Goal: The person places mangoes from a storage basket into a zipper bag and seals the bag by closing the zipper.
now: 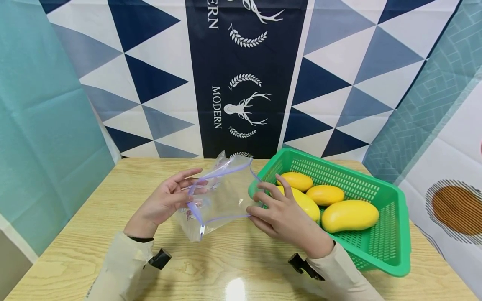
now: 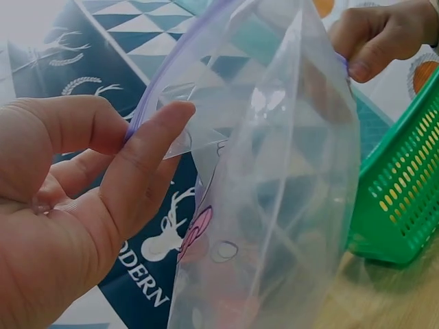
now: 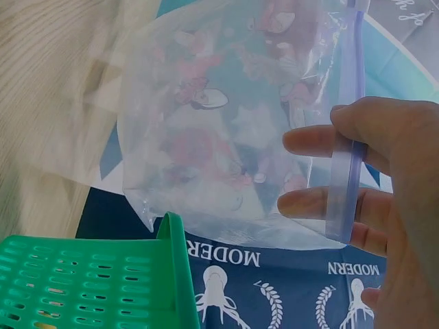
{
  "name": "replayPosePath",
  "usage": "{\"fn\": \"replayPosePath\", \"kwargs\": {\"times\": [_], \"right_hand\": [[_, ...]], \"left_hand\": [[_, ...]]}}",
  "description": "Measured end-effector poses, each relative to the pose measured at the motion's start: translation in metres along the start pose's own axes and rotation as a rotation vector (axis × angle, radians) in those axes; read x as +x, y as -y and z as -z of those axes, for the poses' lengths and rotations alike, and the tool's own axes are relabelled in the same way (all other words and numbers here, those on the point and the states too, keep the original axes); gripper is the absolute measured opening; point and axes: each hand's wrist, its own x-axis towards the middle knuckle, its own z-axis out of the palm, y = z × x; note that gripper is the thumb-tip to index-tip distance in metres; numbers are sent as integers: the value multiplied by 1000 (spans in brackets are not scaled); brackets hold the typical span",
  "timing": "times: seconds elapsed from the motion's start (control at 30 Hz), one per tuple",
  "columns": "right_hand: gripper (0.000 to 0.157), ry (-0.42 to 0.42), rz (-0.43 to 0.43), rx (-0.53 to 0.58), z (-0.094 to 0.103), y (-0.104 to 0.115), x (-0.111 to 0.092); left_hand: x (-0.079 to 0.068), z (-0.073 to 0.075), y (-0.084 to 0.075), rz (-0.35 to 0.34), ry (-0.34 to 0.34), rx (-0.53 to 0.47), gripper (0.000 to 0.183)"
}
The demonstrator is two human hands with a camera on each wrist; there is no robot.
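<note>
A clear zip bag [image 1: 226, 196] with a purple zip edge and pink printed figures hangs between both hands, its mouth spread wide toward the head camera. My left hand [image 1: 165, 200] pinches the left side of the rim between thumb and fingers; in the left wrist view the purple strip [image 2: 147, 103] runs under the thumb. On the opposite side, my right hand [image 1: 280, 211] pinches the rim, with fingers inside the bag as the right wrist view shows. Nothing is visible inside the bag. Just beyond the right hand lie yellow mangoes [image 1: 350, 216] in a green basket [image 1: 391, 267].
The basket stands on the right of the wooden table [image 1: 90, 225], partly behind the right hand and forearm. A patterned cloth [image 1: 162, 83] with deer prints hangs at the table's back edge. Each wrist carries a small black camera mount [image 1: 160, 259].
</note>
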Motion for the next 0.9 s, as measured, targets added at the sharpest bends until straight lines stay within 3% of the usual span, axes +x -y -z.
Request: {"fn": "replayPosePath", "kwargs": {"times": [0.5, 0.9], "right_hand": [[49, 23, -1, 11, 8, -1, -3], [48, 11, 24, 50, 13, -3, -3]], "left_hand": [[-5, 9, -8, -68, -20, -37, 65], [-7, 13, -12, -101, 0, -174, 66]]}}
